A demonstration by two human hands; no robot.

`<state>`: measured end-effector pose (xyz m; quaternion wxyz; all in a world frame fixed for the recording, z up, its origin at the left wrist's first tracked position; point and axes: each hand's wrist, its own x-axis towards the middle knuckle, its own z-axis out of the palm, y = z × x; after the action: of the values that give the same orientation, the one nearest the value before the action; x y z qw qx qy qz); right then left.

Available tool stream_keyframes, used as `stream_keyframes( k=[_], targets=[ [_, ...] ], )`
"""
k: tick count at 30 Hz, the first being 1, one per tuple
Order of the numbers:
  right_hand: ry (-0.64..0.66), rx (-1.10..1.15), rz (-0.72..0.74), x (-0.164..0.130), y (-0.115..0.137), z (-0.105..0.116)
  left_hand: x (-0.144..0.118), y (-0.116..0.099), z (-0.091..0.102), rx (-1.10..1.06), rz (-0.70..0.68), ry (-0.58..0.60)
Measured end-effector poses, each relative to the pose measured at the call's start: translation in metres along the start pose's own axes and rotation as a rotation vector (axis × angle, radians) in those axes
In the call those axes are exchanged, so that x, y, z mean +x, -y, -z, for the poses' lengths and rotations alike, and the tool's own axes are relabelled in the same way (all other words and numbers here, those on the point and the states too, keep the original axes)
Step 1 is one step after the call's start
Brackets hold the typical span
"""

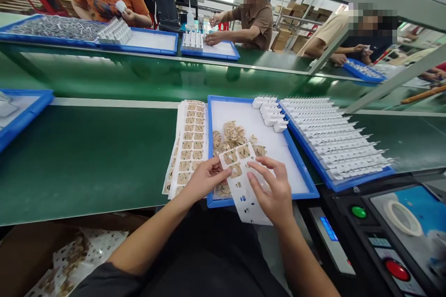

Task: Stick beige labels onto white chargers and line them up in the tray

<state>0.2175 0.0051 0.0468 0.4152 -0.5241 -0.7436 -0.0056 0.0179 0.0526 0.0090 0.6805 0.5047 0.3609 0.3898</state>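
My left hand [209, 177] pinches the left edge of a white backing sheet [249, 199] between thumb and fingers. A few tan die-cut stickers [243, 151] remain at the sheet's upper end, and its lower part shows bare white with small cut-out holes. Over the sheet's right side is my right hand [273, 185], thumb and fingers apart, with nothing visible between them. Whether its fingertips touch the sheet I cannot tell. Beneath and beyond the sheet, a pile of loose tan pieces [234, 133] lies in a blue-rimmed tray [296, 162].
A stack of full sticker sheets [190, 148] lies left of the tray. White parts with pins [270, 112] sit in its far right corner; rows of similar parts fill another tray [334, 137]. A machine with buttons [358, 212] stands right. Co-workers sit across the green bench [104, 148].
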Motion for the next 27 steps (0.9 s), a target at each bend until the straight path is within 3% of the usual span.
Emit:
stream_keyframes(
  k=[3, 7, 13, 18, 20, 23, 27],
  targets=[
    [-0.015, 0.009, 0.028, 0.001, 0.004, -0.022, -0.003, -0.003, 0.0, -0.055, 0.013, -0.013],
    [-0.008, 0.047, 0.037, 0.001, 0.003, -0.035, -0.003, -0.008, 0.0, -0.061, 0.061, -0.051],
    [0.021, 0.119, 0.066, 0.002, -0.002, -0.041, 0.01, -0.009, 0.0, 0.039, 0.12, -0.09],
    [0.029, 0.226, 0.194, 0.002, -0.012, -0.033, 0.024, -0.019, 0.007, 0.131, 0.128, -0.061],
    [-0.013, 0.337, 0.128, -0.002, -0.022, -0.028, 0.039, -0.024, 0.018, 0.297, 0.087, -0.089],
    [-0.089, 0.481, -0.096, -0.009, -0.043, -0.022, 0.075, -0.035, 0.041, 0.761, 0.006, -0.195],
    [-0.037, 0.443, -0.306, -0.019, -0.067, -0.02, 0.128, -0.05, 0.064, 1.096, -0.021, -0.303]
  ],
)
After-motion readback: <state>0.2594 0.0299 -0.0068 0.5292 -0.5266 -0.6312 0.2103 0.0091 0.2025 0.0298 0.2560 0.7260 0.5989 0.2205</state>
